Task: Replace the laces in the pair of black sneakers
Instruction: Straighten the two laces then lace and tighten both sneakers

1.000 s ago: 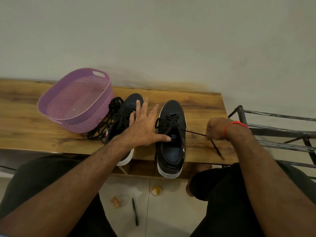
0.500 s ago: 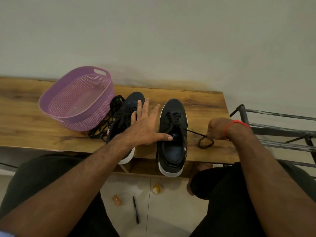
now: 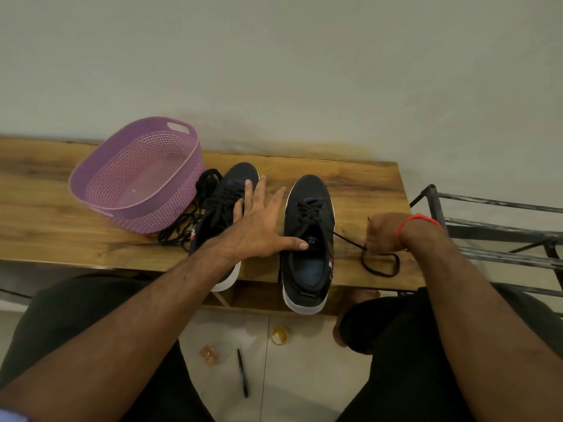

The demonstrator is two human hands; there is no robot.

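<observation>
Unlacing is the step in hand: on the desk [image 3: 359,184] the left hand [image 3: 259,226], fingers spread, steadies the right sneaker [image 3: 309,239] while the right hand [image 3: 382,231] pinches its lace [image 3: 350,240], which probably needs pulling out of the next eyelets.

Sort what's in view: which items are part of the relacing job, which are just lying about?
In the job:
- right sneaker, steadied by the left hand
- its lace, pinched by the right hand
- left sneaker
- loose black laces beside it

Lying about:
- purple basket on the bench
- pen on the floor
- metal rack
</observation>
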